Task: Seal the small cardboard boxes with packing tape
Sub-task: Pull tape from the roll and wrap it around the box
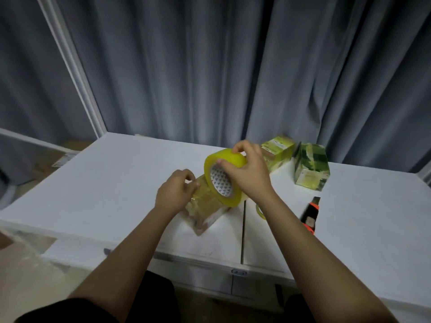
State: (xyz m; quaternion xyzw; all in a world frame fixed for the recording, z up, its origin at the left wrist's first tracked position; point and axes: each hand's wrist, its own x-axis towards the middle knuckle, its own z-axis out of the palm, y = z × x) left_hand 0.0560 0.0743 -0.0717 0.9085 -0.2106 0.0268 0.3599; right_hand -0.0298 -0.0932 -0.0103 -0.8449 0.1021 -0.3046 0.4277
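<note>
A small brown cardboard box [205, 212], wrapped in glossy clear tape, lies tilted on the white table [116, 183]. My right hand [248, 172] grips a big yellow roll of packing tape [221, 177] just above the box, thumb at the core and fingers over the rim. A strip of tape runs from the roll down to the box's left end. There my left hand [175, 192] pinches the tape at the box's top edge. Part of the box is hidden behind both hands.
Two green-printed taped boxes [278, 155] [311, 170] stand at the back right. An orange-and-black utility knife [310, 214] lies to the right of my right forearm. A small yellowish tape scrap [261, 212] sits beside that forearm. Grey curtains hang behind the table.
</note>
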